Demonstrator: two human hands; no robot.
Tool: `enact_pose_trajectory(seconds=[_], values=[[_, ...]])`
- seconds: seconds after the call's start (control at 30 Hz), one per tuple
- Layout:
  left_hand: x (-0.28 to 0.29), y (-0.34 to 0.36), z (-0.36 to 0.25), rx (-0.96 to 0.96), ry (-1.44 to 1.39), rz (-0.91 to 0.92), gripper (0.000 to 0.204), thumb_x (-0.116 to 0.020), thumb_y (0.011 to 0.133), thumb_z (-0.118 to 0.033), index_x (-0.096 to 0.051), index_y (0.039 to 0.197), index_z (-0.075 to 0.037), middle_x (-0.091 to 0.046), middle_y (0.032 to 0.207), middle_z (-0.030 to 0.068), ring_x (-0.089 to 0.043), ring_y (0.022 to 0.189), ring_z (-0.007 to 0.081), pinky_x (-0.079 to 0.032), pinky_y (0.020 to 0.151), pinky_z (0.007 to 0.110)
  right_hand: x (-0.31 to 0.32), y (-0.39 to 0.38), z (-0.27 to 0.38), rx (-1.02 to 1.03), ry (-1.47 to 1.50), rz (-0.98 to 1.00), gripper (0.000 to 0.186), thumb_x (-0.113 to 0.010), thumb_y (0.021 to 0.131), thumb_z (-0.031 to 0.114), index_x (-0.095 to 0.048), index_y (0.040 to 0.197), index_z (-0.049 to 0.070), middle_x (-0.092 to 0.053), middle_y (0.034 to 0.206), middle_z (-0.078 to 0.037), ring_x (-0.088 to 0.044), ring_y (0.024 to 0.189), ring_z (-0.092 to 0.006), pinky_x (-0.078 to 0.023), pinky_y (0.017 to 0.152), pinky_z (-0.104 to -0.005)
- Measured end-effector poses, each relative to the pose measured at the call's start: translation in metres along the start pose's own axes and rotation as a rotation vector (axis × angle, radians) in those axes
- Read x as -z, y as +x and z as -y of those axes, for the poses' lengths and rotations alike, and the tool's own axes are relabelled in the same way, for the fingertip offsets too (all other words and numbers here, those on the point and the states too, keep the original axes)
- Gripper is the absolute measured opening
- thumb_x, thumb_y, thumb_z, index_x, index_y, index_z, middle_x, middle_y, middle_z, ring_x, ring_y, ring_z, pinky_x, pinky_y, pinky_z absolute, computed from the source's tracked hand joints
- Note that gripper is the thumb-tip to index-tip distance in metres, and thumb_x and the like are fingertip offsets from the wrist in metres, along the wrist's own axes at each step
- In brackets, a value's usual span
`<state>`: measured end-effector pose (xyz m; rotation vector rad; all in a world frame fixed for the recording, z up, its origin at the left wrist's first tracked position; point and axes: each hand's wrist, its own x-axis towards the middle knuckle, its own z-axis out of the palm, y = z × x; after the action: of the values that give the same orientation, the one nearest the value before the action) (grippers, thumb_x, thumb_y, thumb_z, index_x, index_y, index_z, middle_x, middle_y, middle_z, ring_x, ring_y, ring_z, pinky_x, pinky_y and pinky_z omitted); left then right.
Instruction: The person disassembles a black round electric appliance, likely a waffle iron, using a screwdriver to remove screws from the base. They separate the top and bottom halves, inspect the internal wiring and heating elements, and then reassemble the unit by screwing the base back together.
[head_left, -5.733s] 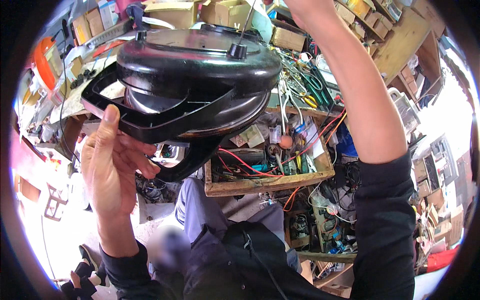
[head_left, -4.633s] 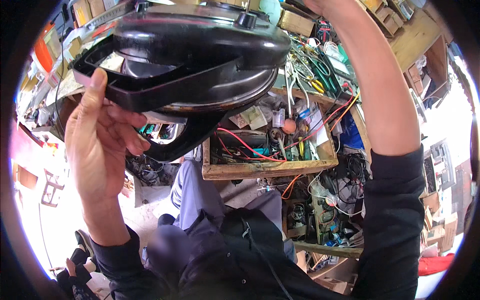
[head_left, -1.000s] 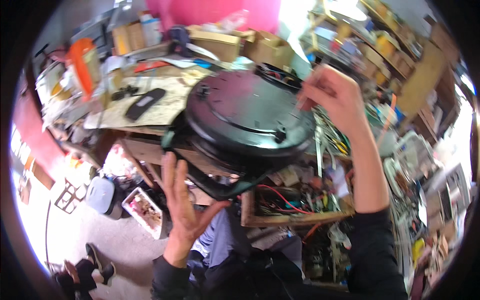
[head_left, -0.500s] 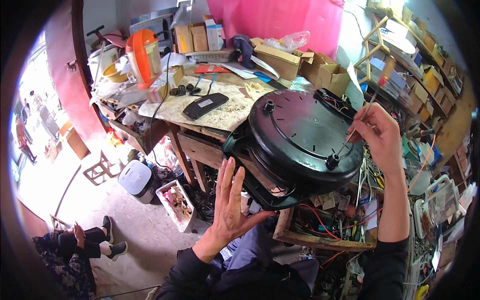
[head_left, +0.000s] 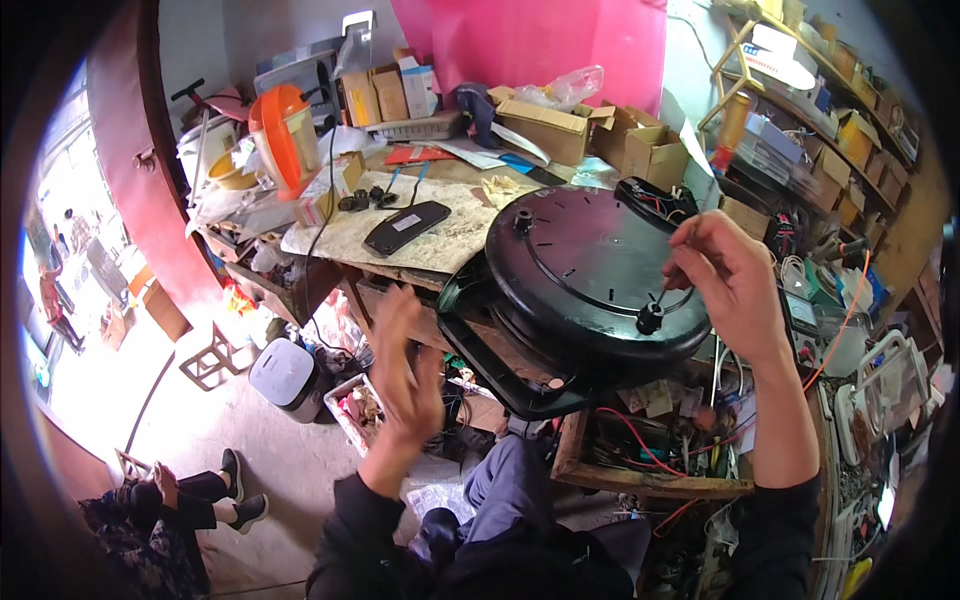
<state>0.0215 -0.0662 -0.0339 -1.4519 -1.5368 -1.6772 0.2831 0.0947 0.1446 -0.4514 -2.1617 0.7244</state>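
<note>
A large round black appliance housing (head_left: 575, 260), with slots and stubby feet on its upper face, rests bottom up at the bench's front edge. My right hand (head_left: 728, 285) pinches the thin shaft of a screwdriver (head_left: 732, 135) whose red and yellowish handle points up and away. The shaft's lower end is at the black foot (head_left: 650, 318) on the near right of the housing. My left hand (head_left: 405, 375) is raised in the air left of the black frame (head_left: 490, 365) attached to the housing, apart from it. Its fingers are stretched out, slightly blurred, holding nothing.
A flat black panel (head_left: 407, 228) lies on the worn bench top (head_left: 340, 235). Cardboard boxes (head_left: 545, 130) and an orange-and-clear jug (head_left: 283, 140) stand behind. Under the housing, an open drawer (head_left: 650, 483) holds wires and tools. A person (head_left: 140, 530) sits at lower left.
My left hand has come off the black frame and moved left and up. The screwdriver remains at the same foot in my right hand, its handle tilted a little differently. The view has shifted slightly.
</note>
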Motion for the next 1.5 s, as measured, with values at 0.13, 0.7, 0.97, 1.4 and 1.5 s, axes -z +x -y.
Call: enact_pose_trajectory(seconds=[0.13,0.7,0.97,1.4,1.5], values=[[-0.017,0.065,0.076,0.053,0.342,0.055,0.022,-0.056,0.094,-0.011,-0.067,0.11,-0.002,-0.065,0.121,0.0125,-0.052,0.126,0.0337,-0.036,0.109,0.045,0.0,0.004,-0.004,0.024,-0.016,0.037,0.009,-0.058,0.097,0.003,-0.054,0.097,-0.004,-0.064,0.075,-0.007,-0.063,0.068,-0.0106,-0.052,0.064,-0.0257],[-0.093,0.126,0.194,-0.506,0.838,0.605,0.017,-0.057,0.077,-0.013,-0.07,0.067,-0.012,-0.063,0.075,0.0057,-0.059,0.094,0.0235,-0.038,0.109,0.047,0.133,-0.068,-0.142,-0.463,-0.637,-0.368,0.03,-0.066,0.085,0.018,-0.065,0.109,-0.001,-0.068,0.109,-0.021,-0.067,0.099,-0.0335,-0.051,0.086,-0.0397],[-0.089,0.127,0.205,-0.568,0.838,0.695,0.007,-0.056,0.078,-0.005,-0.062,0.082,-0.005,-0.062,0.088,0.0126,-0.059,0.096,0.0294,-0.04,0.105,0.048,0.122,-0.086,-0.192,-0.475,-0.789,-0.211,0.031,-0.058,0.085,0.012,-0.064,0.115,0.004,-0.067,0.112,-0.022,-0.063,0.107,-0.0367,-0.049,0.095,-0.0434],[-0.06,0.138,0.213,-0.533,0.789,0.454,0.009,-0.051,0.085,-0.009,-0.059,0.081,-0.009,-0.061,0.076,0.0127,-0.062,0.081,0.0299,-0.044,0.102,0.047,0.072,-0.05,-0.198,-0.407,-1.103,-0.076,0.017,-0.062,0.081,0.016,-0.069,0.094,0.01,-0.06,0.093,-0.019,-0.064,0.088,-0.0383,-0.053,0.073,-0.0487],[-0.059,0.117,0.219,-0.453,0.591,0.588,0.028,-0.046,0.09,-0.011,-0.034,0.116,-0.008,-0.032,0.116,0.0114,-0.036,0.112,0.0275,-0.027,0.111,0.042,0.088,-0.044,-0.24,-0.531,-1.05,0.02,0.022,-0.055,0.089,0.018,-0.07,0.103,0.009,-0.069,0.098,-0.02,-0.067,0.091,-0.0354,-0.053,0.076,-0.0486]])
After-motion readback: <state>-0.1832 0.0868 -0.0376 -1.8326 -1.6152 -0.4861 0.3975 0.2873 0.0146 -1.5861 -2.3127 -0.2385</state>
